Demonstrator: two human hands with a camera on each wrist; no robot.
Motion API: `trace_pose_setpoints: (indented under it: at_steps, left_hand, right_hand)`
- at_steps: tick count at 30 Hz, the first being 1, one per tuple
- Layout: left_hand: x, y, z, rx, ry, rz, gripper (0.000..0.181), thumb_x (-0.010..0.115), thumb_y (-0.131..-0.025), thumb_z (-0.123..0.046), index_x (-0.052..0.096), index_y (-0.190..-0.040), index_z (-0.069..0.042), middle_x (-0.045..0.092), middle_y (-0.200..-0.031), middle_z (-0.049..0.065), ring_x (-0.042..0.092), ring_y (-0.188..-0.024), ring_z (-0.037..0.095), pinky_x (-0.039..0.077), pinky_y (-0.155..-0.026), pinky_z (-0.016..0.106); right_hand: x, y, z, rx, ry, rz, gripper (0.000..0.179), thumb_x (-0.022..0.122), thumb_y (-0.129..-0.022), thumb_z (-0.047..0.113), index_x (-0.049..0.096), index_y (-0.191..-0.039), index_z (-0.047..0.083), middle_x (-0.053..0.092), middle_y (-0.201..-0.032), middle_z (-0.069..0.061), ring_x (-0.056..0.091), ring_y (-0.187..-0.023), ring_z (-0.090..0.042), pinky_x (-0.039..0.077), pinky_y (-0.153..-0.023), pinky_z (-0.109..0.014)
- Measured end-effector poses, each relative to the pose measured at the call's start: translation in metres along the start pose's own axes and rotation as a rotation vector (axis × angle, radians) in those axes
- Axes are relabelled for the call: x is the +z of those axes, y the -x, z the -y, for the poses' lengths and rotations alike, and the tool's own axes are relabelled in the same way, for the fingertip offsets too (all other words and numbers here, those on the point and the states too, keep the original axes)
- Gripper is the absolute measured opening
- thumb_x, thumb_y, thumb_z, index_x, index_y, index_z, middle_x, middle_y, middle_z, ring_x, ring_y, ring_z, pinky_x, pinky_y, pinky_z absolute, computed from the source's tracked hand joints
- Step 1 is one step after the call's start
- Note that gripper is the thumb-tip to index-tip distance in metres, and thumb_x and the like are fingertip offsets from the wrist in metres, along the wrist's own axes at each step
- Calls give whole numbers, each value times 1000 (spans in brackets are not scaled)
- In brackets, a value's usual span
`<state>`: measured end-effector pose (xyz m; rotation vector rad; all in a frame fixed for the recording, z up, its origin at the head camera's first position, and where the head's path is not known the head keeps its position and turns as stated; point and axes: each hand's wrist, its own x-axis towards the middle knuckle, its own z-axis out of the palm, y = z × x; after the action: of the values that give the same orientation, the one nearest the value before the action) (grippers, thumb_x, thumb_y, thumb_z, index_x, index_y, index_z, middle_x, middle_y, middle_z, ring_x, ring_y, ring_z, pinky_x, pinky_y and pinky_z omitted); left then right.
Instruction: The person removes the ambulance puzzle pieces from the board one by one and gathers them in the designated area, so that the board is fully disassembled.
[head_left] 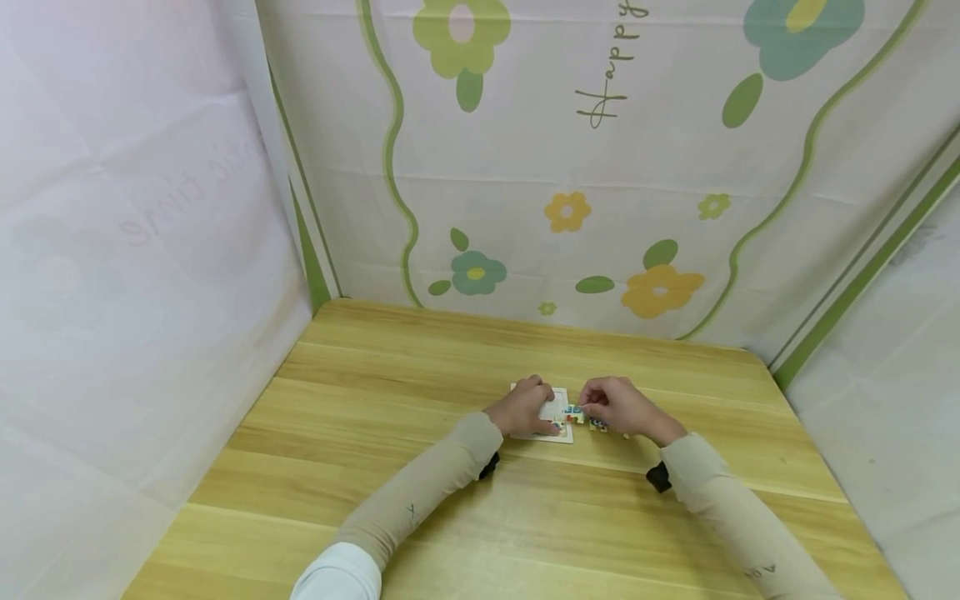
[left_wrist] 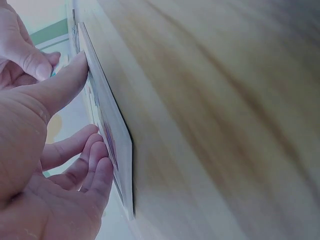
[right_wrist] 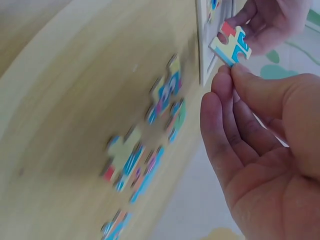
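Observation:
Between thumb and forefinger, my right hand (head_left: 624, 408) pinches a jigsaw puzzle piece (right_wrist: 232, 46), pale yellow with blue and red print. The piece is held by one corner, near the right edge of a white-bordered puzzle board (head_left: 556, 406). My left hand (head_left: 519, 409) rests on that board, its thumb and fingertips touching the surface in the left wrist view. Some printed colour shows on the board by the left thumb. Much of the board lies hidden under the left hand.
Several loose puzzle pieces (right_wrist: 167, 94) lie on the wooden table (head_left: 420, 383) to the right of the board, partly hidden by the right hand in the head view. A white flowered cloth (head_left: 517, 150) hangs behind the table, with pale cloth at both sides.

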<state>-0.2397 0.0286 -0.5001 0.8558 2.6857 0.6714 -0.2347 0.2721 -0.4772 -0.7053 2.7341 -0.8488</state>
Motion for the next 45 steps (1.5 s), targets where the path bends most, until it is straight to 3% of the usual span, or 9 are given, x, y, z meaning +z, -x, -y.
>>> trace_pose_setpoints:
  at_steps: [9,17,24,29,36,45]
  left_hand:
    - [2,-2,3,11,5,-13,63,82,-93,-39,63,-141,-4,56,-139,7,50,-113,17,48,-90,22]
    - [4,-2,5,15,-2,-6,63,82,-93,-40,63,-141,-4,56,-140,8,50,-114,18,48,-91,22]
    - [4,-3,6,15,-8,-7,62,82,-93,-41,63,-141,-5,56,-138,6,50,-113,17,47,-90,22]
    - [3,-2,4,16,-3,-9,63,83,-92,-40,64,-140,-4,57,-136,7,51,-112,17,48,-92,22]
    - [1,0,3,28,-9,-6,62,82,-93,-39,63,-140,-4,57,-135,8,50,-111,18,47,-92,22]
    - [2,-2,2,26,-10,-2,62,82,-93,-39,63,-141,-4,57,-135,8,50,-111,18,47,-91,23]
  right_hand:
    - [-17,29,-20,31,11,-18,6,68,-103,8,72,-99,12,74,-92,-5,67,-80,-16,55,-68,-25]
    - [-36,59,-43,50,65,-86,8,68,-104,12,73,-97,12,73,-92,1,63,-81,-4,55,-71,-24]
    - [-50,85,-64,106,13,-157,6,69,-103,14,74,-100,14,72,-93,0,65,-82,-7,55,-71,-25]
    - [-48,99,-77,135,-50,-180,7,69,-103,14,76,-101,12,74,-95,-4,66,-84,-11,55,-72,-24]
    - [-39,97,-89,220,-101,-151,10,71,-102,14,77,-104,6,74,-96,-7,65,-83,-10,54,-72,-24]
    - [-31,87,-88,233,-10,-133,9,72,-101,13,79,-103,8,76,-97,-4,63,-83,-7,52,-74,-24]
